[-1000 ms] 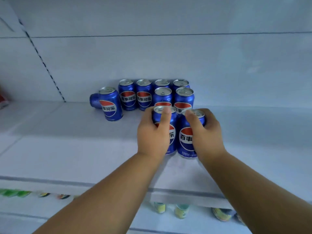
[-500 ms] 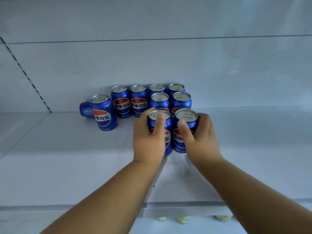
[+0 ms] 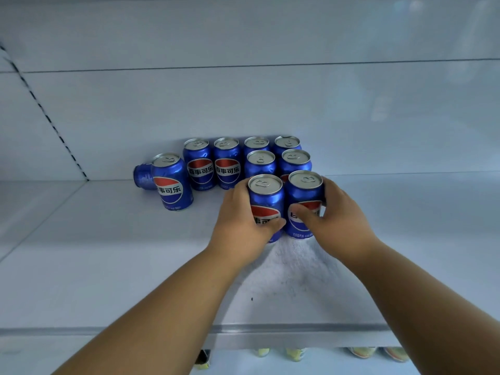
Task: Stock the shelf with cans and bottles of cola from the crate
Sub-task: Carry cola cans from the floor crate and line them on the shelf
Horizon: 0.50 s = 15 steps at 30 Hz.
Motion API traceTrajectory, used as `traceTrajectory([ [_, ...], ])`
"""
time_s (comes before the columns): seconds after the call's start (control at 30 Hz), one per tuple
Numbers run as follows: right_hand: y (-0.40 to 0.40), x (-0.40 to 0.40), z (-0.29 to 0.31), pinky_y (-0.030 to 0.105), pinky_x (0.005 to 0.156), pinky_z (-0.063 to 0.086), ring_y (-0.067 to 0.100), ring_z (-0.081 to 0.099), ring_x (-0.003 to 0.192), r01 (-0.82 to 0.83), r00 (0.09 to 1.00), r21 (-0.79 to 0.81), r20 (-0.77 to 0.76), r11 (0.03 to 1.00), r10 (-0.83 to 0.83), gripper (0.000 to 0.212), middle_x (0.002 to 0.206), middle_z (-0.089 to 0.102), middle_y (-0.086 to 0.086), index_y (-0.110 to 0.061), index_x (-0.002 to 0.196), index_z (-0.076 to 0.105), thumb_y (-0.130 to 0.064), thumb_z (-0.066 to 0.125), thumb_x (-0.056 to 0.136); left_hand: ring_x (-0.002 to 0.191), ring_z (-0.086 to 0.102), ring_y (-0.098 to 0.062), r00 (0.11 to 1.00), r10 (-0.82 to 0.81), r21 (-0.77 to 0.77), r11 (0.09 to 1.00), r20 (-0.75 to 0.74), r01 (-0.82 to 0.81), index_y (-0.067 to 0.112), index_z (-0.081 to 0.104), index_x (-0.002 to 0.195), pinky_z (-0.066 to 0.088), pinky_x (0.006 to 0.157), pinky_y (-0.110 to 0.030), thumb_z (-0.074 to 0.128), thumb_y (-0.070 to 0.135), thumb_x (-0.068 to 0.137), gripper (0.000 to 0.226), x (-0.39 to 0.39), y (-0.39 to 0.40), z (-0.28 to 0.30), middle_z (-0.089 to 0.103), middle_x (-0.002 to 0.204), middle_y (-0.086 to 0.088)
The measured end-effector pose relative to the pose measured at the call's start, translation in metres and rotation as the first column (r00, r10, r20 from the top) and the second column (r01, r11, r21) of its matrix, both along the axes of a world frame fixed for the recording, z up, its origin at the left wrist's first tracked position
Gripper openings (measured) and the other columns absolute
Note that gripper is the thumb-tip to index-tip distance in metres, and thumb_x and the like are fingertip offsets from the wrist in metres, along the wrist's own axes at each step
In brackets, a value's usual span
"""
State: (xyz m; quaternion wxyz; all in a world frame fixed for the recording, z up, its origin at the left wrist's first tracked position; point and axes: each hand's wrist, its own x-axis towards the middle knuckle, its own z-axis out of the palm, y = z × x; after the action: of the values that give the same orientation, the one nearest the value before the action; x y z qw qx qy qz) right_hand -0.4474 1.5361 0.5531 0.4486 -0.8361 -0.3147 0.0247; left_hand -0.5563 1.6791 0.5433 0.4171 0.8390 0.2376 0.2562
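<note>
Two blue cola cans stand side by side on the white shelf (image 3: 108, 266), at the front of a block of cans. My left hand (image 3: 243, 226) wraps the left front can (image 3: 266, 197) and my right hand (image 3: 338, 220) wraps the right front can (image 3: 304, 193). Both cans are upright and touch each other. Right behind them stand two more cans (image 3: 261, 162), and several others line the back wall (image 3: 226, 161). The crate is out of view.
A single can (image 3: 171, 182) stands apart at the left, with another can lying on its side (image 3: 142, 175) behind it. The shelf's front lip (image 3: 297, 330) runs below my forearms. Bottle tops (image 3: 295, 353) show on the lower shelf.
Both hands have pushed the two front cans further back, up against the block. My fingers have slid down from the rims to the cans' sides.
</note>
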Motion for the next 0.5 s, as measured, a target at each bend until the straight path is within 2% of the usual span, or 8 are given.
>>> traceTrajectory([
  [0.07, 0.003, -0.001, -0.001, 0.017, 0.076, 0.041, 0.009, 0.057, 0.099, 0.048, 0.999, 0.014, -0.003, 0.999, -0.048, 0.050, 0.118, 0.063, -0.010, -0.029, 0.126, 0.054, -0.036, 0.077, 0.082, 0.115, 0.054, -0.012, 0.999, 0.039, 0.052, 0.998, 0.016, -0.040, 0.029, 0.044, 0.134, 0.050, 0.099, -0.036, 0.088, 0.036, 0.067, 0.080, 0.005, 0.000, -0.003, 0.051, 0.127, 0.006],
  [0.13, 0.007, -0.002, -0.003, 0.017, 0.071, 0.039, 0.009, 0.056, 0.095, 0.086, 0.996, 0.029, -0.020, 0.996, -0.086, 0.048, 0.115, 0.059, -0.010, -0.030, 0.120, 0.051, -0.038, 0.078, 0.081, 0.114, 0.053, -0.015, 0.997, 0.079, 0.089, 0.993, 0.027, -0.081, 0.027, 0.044, 0.133, 0.051, 0.098, -0.039, 0.088, 0.040, 0.065, 0.081, 0.009, -0.001, -0.006, 0.051, 0.126, 0.005],
  [0.27, 0.013, -0.002, -0.001, 0.023, 0.074, 0.040, 0.011, 0.055, 0.094, 0.134, 0.991, 0.012, -0.027, 0.991, -0.134, 0.051, 0.112, 0.056, -0.010, -0.031, 0.111, 0.045, -0.045, 0.080, 0.078, 0.114, 0.052, -0.022, 0.989, 0.143, 0.188, 0.971, 0.042, -0.148, 0.018, 0.044, 0.130, 0.050, 0.096, -0.041, 0.087, 0.045, 0.066, 0.082, 0.014, -0.004, -0.007, 0.051, 0.124, -0.002],
  [0.4, 0.015, -0.002, -0.004, 0.030, 0.080, 0.046, 0.012, 0.056, 0.098, 0.157, 0.987, -0.006, -0.020, 0.988, -0.157, 0.056, 0.116, 0.056, -0.008, -0.027, 0.114, 0.045, -0.050, 0.080, 0.077, 0.116, 0.051, -0.024, 0.981, 0.189, 0.239, 0.952, 0.037, -0.192, 0.014, 0.042, 0.131, 0.049, 0.097, -0.042, 0.084, 0.051, 0.068, 0.084, 0.021, -0.003, -0.007, 0.051, 0.126, -0.004],
  [0.5, 0.017, -0.002, -0.005, 0.029, 0.078, 0.045, 0.013, 0.056, 0.097, 0.163, 0.987, -0.027, -0.011, 0.986, -0.163, 0.056, 0.116, 0.057, -0.007, -0.027, 0.111, 0.042, -0.053, 0.079, 0.078, 0.117, 0.051, -0.025, 0.976, 0.211, 0.268, 0.939, 0.049, -0.216, 0.012, 0.042, 0.132, 0.049, 0.097, -0.041, 0.083, 0.052, 0.068, 0.086, 0.023, -0.004, -0.009, 0.051, 0.126, -0.007],
])
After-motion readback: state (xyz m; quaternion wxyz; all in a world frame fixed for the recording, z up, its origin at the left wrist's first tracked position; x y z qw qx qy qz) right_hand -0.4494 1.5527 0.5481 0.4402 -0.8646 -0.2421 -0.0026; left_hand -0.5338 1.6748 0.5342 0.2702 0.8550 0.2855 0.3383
